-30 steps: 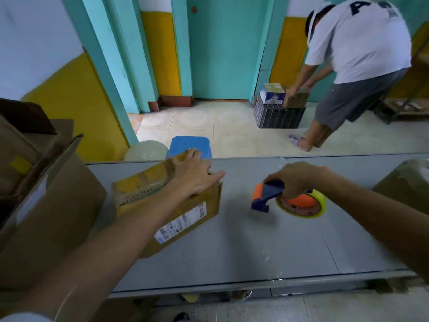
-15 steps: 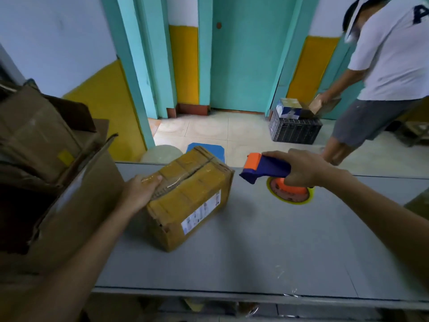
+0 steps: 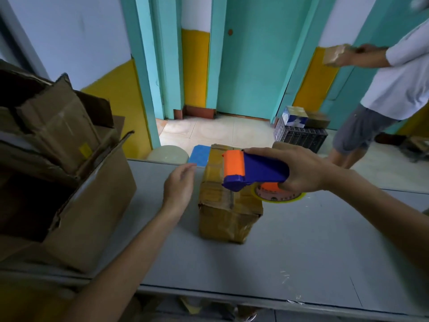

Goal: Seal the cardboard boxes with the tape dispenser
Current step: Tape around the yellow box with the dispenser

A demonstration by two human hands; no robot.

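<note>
The small cardboard box (image 3: 228, 205) is stood on the grey table (image 3: 301, 252), one short end turned toward the wearer; its top & sides look wrapped in yellowish tape, w/ a seam seen along the top. The tape dispenser (image 3: 255, 169) is held just above the box's far half, its orange front (image 3: 234, 163) pointed toward the box's left side, its roll (image 3: 276, 194) hung off the box's right side; it's held low & level, prob. so the tape end can be pressed onto the top. The right hand (image 3: 299, 169) is placed right of the box, its grip wrapped tight round the blue handle. The left hand (image 3: 180, 187) is held just left of the box, grip wide, fingers straight & relaxed, nothing held; contact w/ the box's side can't be told; it's likely posted there so the box can be steadied vs. the pull of the tape. An open carton (image 3: 92, 205) w/ flattened cardboard is stood left of the box, apart from it; beyond the box, on the floor, a black crate (image 3: 299, 138) is seen, & another person (image 3: 394, 89) w/ a small parcel. Step judged: fresh strip not yet laid.
</note>
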